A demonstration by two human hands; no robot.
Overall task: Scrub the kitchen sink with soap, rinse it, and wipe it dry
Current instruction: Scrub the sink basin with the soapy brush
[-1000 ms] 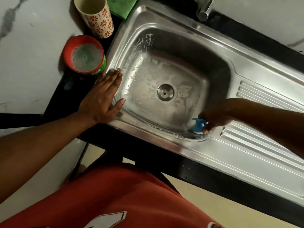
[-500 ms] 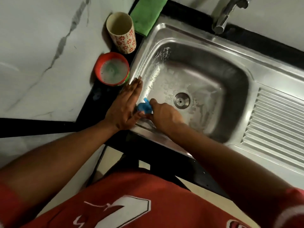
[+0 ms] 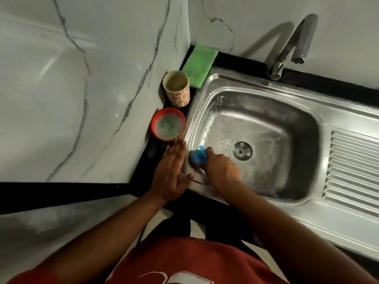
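Sink: stainless, single basin, set into a black desk. A soapy film shows on the basin's left wall and on the floor around the drain.

Right hand: reaches into the sink at its near-left corner, fingers curled round a blue scrubber. The scrubber sits against the basin's left wall just below the rim. Its underside is hidden, so I cannot tell what the scrubbing face is made of.

Left hand: flat and palm down, fingers straight and close together, thumb spread out. It rests across the sink's left rim and the desk strip beside it, gripping nothing, just beside the scrubber.

Other items, all off the sink's left edge:
- Red soap tub, open, with greenish sudsy contents, just beyond the left fingertips.
- Floral cup, upright, next along toward the sink's far-left corner.
- Green cloth, lying flat at that far-left corner.

Tap: stands behind the sink's far rim.
Ribbed drainboard: on the sink's right side.
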